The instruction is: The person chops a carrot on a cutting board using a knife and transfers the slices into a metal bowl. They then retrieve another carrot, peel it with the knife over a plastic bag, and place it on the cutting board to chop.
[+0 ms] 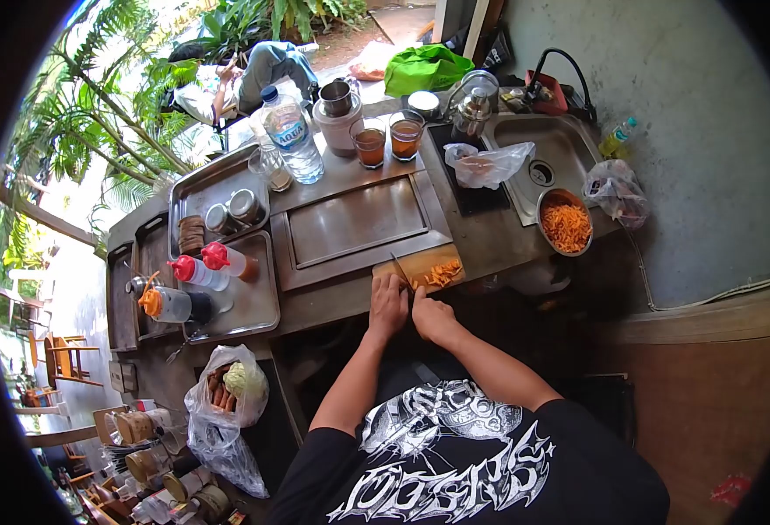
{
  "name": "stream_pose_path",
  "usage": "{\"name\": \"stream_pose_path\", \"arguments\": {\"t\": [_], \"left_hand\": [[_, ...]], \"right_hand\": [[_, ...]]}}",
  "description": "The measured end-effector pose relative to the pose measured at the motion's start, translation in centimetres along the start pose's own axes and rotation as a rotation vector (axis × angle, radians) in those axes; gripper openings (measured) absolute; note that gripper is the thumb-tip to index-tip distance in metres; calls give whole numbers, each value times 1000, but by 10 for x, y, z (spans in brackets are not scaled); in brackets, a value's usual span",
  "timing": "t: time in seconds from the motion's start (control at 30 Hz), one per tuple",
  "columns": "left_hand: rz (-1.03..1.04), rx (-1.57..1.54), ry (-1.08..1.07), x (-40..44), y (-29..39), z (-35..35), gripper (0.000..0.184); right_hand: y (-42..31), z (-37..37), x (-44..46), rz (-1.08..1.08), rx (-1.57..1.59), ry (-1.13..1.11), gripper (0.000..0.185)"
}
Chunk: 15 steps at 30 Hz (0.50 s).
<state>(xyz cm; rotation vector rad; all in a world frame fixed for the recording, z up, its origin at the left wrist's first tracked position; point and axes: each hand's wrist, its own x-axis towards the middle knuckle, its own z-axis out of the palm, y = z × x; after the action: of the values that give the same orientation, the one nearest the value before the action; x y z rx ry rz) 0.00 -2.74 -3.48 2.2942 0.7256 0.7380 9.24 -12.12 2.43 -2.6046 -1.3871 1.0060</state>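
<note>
A wooden cutting board (pixel 385 270) lies at the front edge of the counter, with a small pile of cut orange carrot strips (pixel 442 275) on its right side. My right hand (pixel 435 315) is closed around the handle of a knife (pixel 400 268), whose blade slants up and left across the board. Just left of the blade, my left hand (pixel 389 304) rests on the board with its fingers bent and close together. Whatever is under those fingertips is hidden. Farther right, a metal bowl (pixel 541 206) holds a heap of shredded carrot (pixel 566 227).
A metal sink (pixel 512 140) and a plastic bag (pixel 494 166) are at the right. Beyond the griddle (pixel 358 223) stand a water bottle (pixel 293 136) and two glasses of brown drink (pixel 369 144). Squeeze bottles (pixel 196 273) lie left; a bag of vegetables (pixel 227 385) sits lower left. A person reclines outside.
</note>
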Motion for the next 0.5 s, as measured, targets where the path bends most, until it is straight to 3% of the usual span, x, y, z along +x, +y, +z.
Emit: {"name": "stream_pose_path", "arguments": {"t": [0.4,0.47,0.5], "left_hand": [[51,-39,63,0,-5,-4,8],[-233,-260,-7,-4,-4,-15,12],[-235,-253,-13,-4,-6,-21,12]], "right_hand": [[0,1,-4,-22,9,44,32],[4,5,-5,54,69,94,40],[5,5,-8,53,78,90,40]]}}
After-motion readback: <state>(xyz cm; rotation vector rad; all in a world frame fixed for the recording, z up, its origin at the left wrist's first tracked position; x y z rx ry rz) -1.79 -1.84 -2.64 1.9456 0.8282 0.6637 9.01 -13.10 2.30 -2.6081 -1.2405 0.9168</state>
